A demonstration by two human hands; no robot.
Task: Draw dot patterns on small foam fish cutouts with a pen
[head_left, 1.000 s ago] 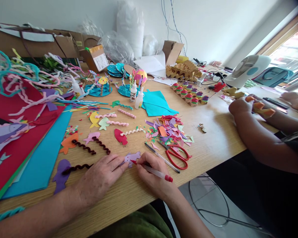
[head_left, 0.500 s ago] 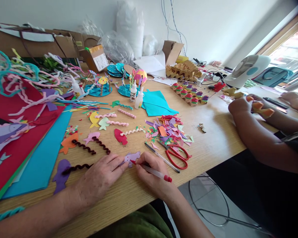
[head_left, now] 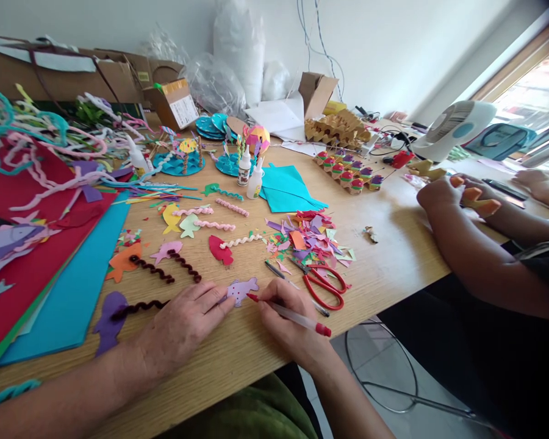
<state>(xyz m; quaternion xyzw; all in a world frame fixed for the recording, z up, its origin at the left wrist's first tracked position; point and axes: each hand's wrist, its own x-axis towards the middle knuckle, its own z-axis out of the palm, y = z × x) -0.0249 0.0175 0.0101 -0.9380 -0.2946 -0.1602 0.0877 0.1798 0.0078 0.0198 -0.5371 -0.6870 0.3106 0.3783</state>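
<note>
A lavender paper fish (head_left: pixel 241 291) with small red dots lies on the table in front of me. My left hand (head_left: pixel 183 320) rests flat with its fingers stretched out, the fingertips pressing the fish's left end. Closed in a pinch, my right hand (head_left: pixel 288 317) grips a red felt-tip pen (head_left: pixel 299 317), its tip just right of the fish. Under the left hand's side runs a dark brown twisted pipe cleaner (head_left: pixel 144 306), joined to a purple paper fish (head_left: pixel 111 320). Beyond my right hand lie red-handled scissors (head_left: pixel 322 286) and a second pen (head_left: pixel 274 270), partly hidden.
Paper scraps (head_left: pixel 308 235) are heaped behind the scissors. Other paper fish, such as a red one (head_left: pixel 220 249), lie farther off. Glue bottles (head_left: pixel 255 181) stand near turquoise sheets (head_left: pixel 290 189). Coloured sheets (head_left: pixel 64 305) cover the left side. A co-worker's hands (head_left: pixel 443 192) hold orange-and-yellow pieces at right.
My right hand has drawn back slightly to the right, lifting the pen tip off the fish and uncovering more red dots. The left hand stays put.
</note>
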